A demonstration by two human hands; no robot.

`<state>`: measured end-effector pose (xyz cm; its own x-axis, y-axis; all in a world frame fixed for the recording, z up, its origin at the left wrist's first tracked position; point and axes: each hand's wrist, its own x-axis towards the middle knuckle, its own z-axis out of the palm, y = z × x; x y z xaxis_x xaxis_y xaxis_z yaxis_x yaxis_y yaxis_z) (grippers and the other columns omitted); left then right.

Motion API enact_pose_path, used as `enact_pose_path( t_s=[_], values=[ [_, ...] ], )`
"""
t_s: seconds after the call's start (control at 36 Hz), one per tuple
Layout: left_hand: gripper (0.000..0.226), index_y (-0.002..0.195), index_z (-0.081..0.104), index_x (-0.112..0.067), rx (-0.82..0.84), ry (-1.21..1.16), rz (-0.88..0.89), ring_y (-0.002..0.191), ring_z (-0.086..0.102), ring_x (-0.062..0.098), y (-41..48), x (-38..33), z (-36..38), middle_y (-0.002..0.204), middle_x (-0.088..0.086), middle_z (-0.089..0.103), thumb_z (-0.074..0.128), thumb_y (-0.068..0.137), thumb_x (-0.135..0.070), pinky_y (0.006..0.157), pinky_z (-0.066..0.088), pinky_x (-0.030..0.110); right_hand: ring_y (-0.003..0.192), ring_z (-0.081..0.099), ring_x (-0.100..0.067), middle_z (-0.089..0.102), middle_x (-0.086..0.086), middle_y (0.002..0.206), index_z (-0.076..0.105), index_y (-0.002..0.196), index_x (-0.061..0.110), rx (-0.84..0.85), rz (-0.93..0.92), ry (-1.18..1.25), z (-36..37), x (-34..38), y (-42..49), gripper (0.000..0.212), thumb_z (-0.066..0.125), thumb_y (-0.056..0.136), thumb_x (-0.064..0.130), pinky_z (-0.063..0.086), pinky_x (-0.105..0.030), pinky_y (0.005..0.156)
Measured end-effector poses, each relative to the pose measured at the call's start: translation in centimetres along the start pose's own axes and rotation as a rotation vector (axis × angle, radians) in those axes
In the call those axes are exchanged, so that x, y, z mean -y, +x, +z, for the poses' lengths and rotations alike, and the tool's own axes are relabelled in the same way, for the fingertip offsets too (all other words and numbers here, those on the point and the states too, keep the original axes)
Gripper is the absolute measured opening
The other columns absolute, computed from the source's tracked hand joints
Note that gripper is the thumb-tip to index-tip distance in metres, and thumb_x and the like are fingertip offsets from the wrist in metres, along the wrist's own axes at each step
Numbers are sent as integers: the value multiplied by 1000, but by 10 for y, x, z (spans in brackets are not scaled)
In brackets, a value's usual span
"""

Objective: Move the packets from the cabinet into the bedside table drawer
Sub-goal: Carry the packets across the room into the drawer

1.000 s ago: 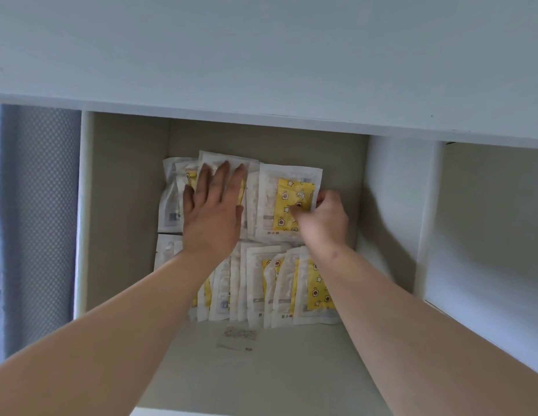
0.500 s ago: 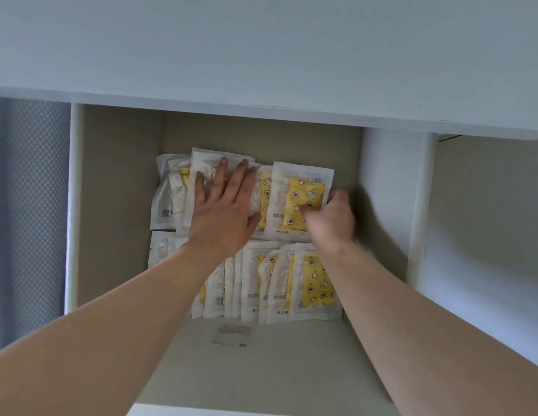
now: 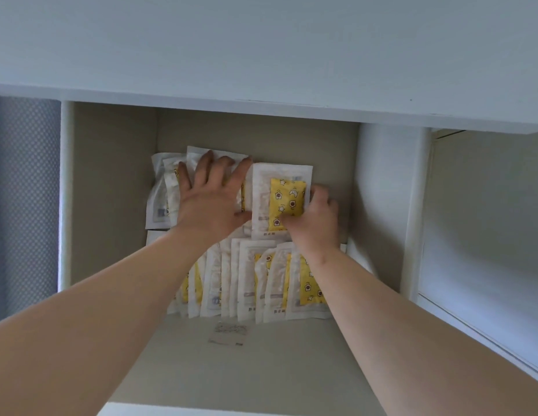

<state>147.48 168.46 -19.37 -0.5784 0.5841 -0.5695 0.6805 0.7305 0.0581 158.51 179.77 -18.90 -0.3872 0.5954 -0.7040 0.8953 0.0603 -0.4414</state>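
Soft, even daylight with a cool bluish cast fills the view, and the white cabinet (image 3: pixel 261 55) panel above reads pale blue-grey. The open compartment is dimmer, darkest toward the back corners of the shelf (image 3: pixel 261 370). The light appears to come from behind and to the left: the right hand (image 3: pixel 315 223) and its forearm throw a broad, soft-edged shadow on the inner wall at the shelf's right edge. Highlights stay gentle throughout. The yellow print on the front packet (image 3: pixel 287 202) is fairly sharp, but its small text is unreadable. The fingers (image 3: pixel 203 172) of the left hand (image 3: pixel 210 205) look slightly soft. Straight cabinet edges bow, and both forearms swell toward the bottom corners.
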Motion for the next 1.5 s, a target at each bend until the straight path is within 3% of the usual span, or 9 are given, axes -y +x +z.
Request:
enact_pose_path(
  t_s=[0.11, 0.28, 0.47, 0.81, 0.97, 1.11, 1.5],
  values=[
    [91, 150, 1, -34, 1, -24, -4, 144, -9, 28, -3, -1, -3, 155, 0, 3, 58, 83, -53, 113, -5, 57, 116, 46, -27, 45, -11, 125, 40, 127, 13, 11, 29, 19, -3, 1, -1, 58, 71, 80, 19, 41, -31, 85],
    [86, 149, -7, -33, 22, -43, -45, 143, -18, 29, -15, -2, -11, 156, -1, -12, 52, 88, -50, 114, -7, 52, 117, 47, -27, 43, -11, 129, 34, 134, 12, 19, 44, 2, -18, 3, -13, 63, 69, 82, 22, 40, -32, 82],
    [81, 149, 6, -33, -46, -164, -79, 145, -9, 28, -57, -13, -53, 157, -2, 1, 57, 87, -43, 116, 3, 50, 122, 44, -27, 38, -9, 134, 31, 139, 15, 27, 33, 40, -46, 28, -54, 69, 69, 82, 26, 43, -39, 98],
    [86, 150, 3, -34, -148, -288, -94, 146, -10, 21, -159, -27, -157, 159, -3, 1, 61, 86, -42, 117, -2, 48, 127, 38, -25, 33, -3, 141, 31, 140, 21, 18, -31, 214, -105, 79, -177, 71, 68, 80, 30, 38, -44, 103],
    [83, 149, 1, -35, -147, -340, -99, 146, -6, 21, -217, -29, -183, 159, -4, 0, 56, 88, -44, 118, 1, 48, 130, 38, -24, 29, -2, 146, 28, 144, 20, 2, -24, 270, -117, 89, -249, 74, 69, 83, 30, 38, -38, 101],
    [83, 149, 1, -35, -175, -352, -59, 146, -5, 21, -258, -20, -193, 159, -4, 0, 56, 88, -47, 118, 2, 48, 132, 35, -26, 30, -5, 145, 29, 144, 19, -51, -14, 293, -107, 94, -302, 75, 68, 81, 31, 35, -45, 107],
    [77, 149, 6, -36, -182, -370, 133, 146, -3, 20, -349, 21, -211, 158, -5, 0, 55, 90, -41, 116, 1, 47, 130, 38, -25, 36, -6, 142, 34, 141, 18, -320, 39, 484, -70, 91, -413, 72, 69, 79, 28, 37, -44, 106]
  ],
)
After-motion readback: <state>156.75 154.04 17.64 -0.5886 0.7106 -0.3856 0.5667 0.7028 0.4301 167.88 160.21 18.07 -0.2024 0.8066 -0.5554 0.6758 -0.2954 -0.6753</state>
